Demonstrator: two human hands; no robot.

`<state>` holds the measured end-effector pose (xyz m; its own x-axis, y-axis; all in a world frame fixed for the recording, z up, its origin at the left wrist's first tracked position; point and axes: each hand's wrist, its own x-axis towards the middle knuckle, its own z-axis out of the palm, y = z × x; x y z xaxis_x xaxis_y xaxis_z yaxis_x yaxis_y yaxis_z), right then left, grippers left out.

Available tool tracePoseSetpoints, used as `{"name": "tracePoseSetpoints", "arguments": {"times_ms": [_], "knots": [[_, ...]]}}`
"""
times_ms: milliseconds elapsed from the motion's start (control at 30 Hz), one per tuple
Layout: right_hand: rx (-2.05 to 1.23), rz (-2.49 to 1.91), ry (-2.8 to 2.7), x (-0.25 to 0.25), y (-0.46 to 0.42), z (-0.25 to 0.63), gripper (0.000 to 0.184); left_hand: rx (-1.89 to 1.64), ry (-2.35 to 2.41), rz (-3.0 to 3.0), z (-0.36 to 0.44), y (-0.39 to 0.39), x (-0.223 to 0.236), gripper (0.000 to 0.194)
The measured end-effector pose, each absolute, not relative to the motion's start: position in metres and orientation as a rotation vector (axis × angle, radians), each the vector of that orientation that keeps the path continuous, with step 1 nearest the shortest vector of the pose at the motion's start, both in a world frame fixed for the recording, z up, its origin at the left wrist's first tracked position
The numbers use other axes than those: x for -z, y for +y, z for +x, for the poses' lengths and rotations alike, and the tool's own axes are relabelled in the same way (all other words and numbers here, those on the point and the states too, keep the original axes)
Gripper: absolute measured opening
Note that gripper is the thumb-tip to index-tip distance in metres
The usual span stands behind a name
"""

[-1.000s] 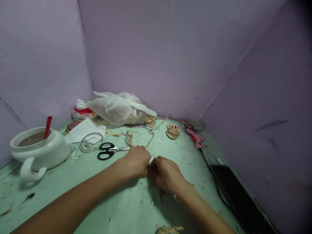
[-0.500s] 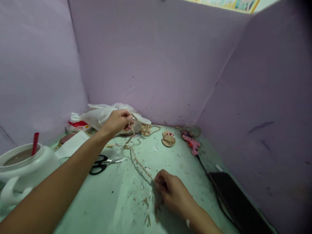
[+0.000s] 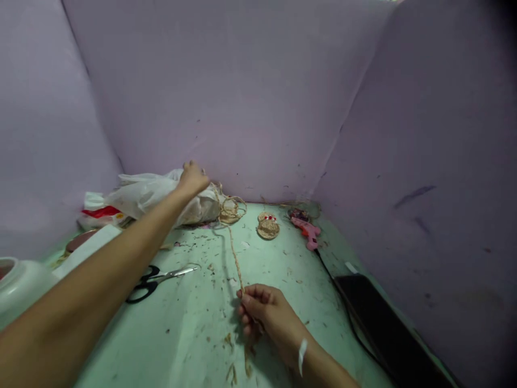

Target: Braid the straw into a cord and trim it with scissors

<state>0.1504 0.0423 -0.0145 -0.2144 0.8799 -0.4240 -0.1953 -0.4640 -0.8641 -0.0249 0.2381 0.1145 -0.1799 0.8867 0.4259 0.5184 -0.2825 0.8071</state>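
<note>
A length of brown jute twine [image 3: 235,256] runs from the back of the table toward me. My right hand [image 3: 262,310] is closed, pinching its near end between thumb and fingers. Far forward, my left hand [image 3: 194,177] is over the white plastic bag [image 3: 151,194], its fingers smeared and partly hidden. Loops of the twine lie just right of it, by a coiled twine piece [image 3: 230,215]; whether the left fingers hold any, I cannot make out. Black-handled scissors [image 3: 161,279] rest on the table below my left forearm.
A round twine ornament with red beads [image 3: 269,227] lies near the back wall. Beside it sits a pink glue gun [image 3: 309,233], its cord running past a dark flat device [image 3: 388,328]. A white pot [image 3: 26,285] stands at left. Fibre scraps litter the green table [image 3: 194,334].
My left hand has moved forward and up over the bag, and the twine loops have shifted toward the back. My right hand keeps its pinch. The view has turned somewhat right and down.
</note>
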Motion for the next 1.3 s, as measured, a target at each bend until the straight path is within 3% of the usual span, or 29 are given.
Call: {"name": "tracePoseSetpoints", "arguments": {"times_ms": [133, 233, 267, 567, 800, 967, 1133, 1300], "knots": [[-2.034, -1.058, -0.682, 0.007, 0.041, 0.153, 0.010, -1.188, 1.728, 1.781, -0.022, 0.170, -0.069, 0.011], [-2.094, -0.895, -0.729, 0.003, 0.035, 0.154, 0.020, -0.598, 1.524, 1.467, -0.014, 0.109, -0.042, 0.030], [-2.105, -0.865, -0.756, 0.002, 0.033, 0.153, 0.021, -0.566, 1.490, 1.400, -0.011, 0.094, -0.035, 0.031], [-1.980, -1.028, -0.958, 0.005, 0.021, 0.156, 0.016, -0.854, 1.212, 1.124, -0.008, 0.070, -0.025, 0.011], [-2.183, -1.023, -0.997, 0.003, 0.011, 0.160, 0.019, -0.957, 1.113, 1.022, -0.025, 0.071, -0.037, 0.007], [-1.981, -1.097, -1.053, 0.011, 0.005, 0.147, 0.023, -1.050, 1.143, 0.988, -0.031, 0.074, -0.041, 0.010], [-2.051, -0.972, -1.280, 0.013, -0.009, 0.133, 0.037, -1.031, 1.277, 0.863, -0.028, 0.079, -0.031, 0.014], [-2.043, -0.816, -1.503, 0.006, -0.022, 0.129, 0.033, -0.890, 1.367, 0.715, -0.010, 0.079, -0.014, 0.029]]}}
